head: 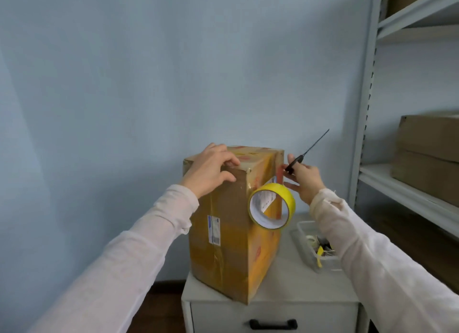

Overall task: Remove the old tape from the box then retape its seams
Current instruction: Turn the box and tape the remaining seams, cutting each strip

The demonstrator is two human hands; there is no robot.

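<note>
A tall brown cardboard box [223, 233] stands on end on a small white cabinet [285, 290], its faces wrapped in yellowish tape. My left hand [211, 170] rests on the box's top near corner with curled fingers pressing on it. My right hand [304, 181] is at the box's upper right edge and grips black scissors [306, 150], blades pointing up and right. A yellow tape roll [272, 206] hangs in front of the box's right face, just left of my right hand. How the roll is held up is hidden.
A clear plastic tray [308, 245] with small tools lies on the cabinet, right of the box. The cabinet drawer has a black handle [273, 324]. A grey metal shelf rack [367, 109] on the right carries cardboard boxes [427, 156]. A blue wall is behind.
</note>
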